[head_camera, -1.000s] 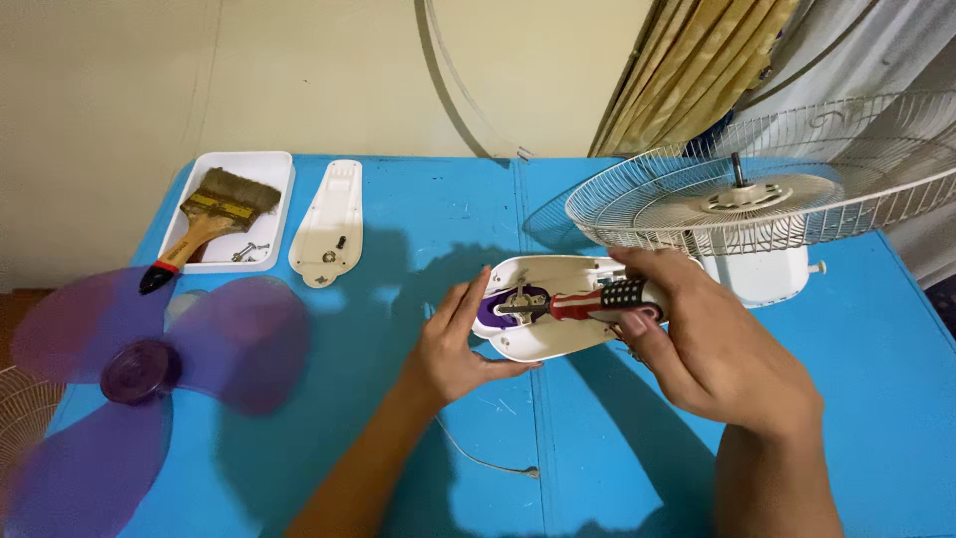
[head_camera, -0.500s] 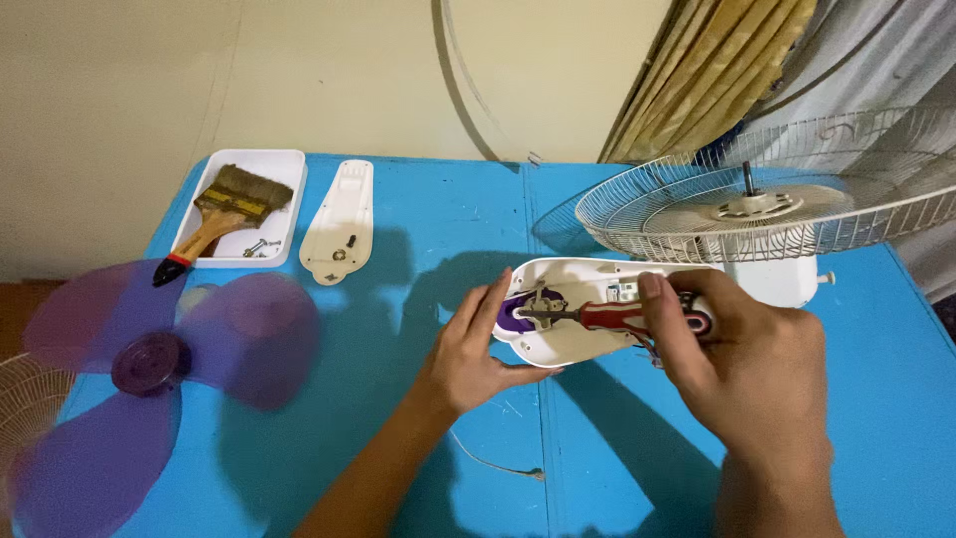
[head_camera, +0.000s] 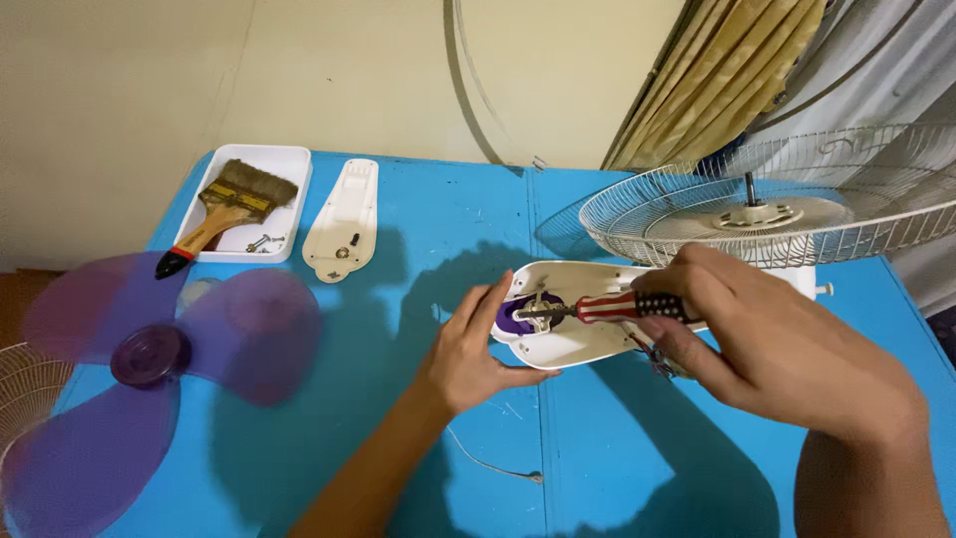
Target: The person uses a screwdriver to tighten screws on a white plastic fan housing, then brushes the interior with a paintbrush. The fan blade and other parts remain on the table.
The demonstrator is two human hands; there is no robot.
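Blue covers the whole table (head_camera: 428, 229) where a person works on a dismantled fan. Nearest the camera, the right hand (head_camera: 777, 344) is closed around the striped handle of a screwdriver (head_camera: 617, 307), whose shaft points left into the open white housing (head_camera: 568, 344) lying near the table's middle. The left hand (head_camera: 468, 354) braces that housing from the side, fingers spread against its rounded end and thumb under its edge, gripping nothing else. A purple part (head_camera: 513, 317) shows inside the housing at the screwdriver's tip. At far left lies a translucent purple fan blade (head_camera: 149, 369). Farther back, a white cover plate (head_camera: 344, 219) rests just beside a white tray (head_camera: 284, 164) holding a paintbrush (head_camera: 224, 209) and small screws (head_camera: 257, 241). At far right, a wire fan guard (head_camera: 777, 214) sits face-up before a folded curtain (head_camera: 717, 80).
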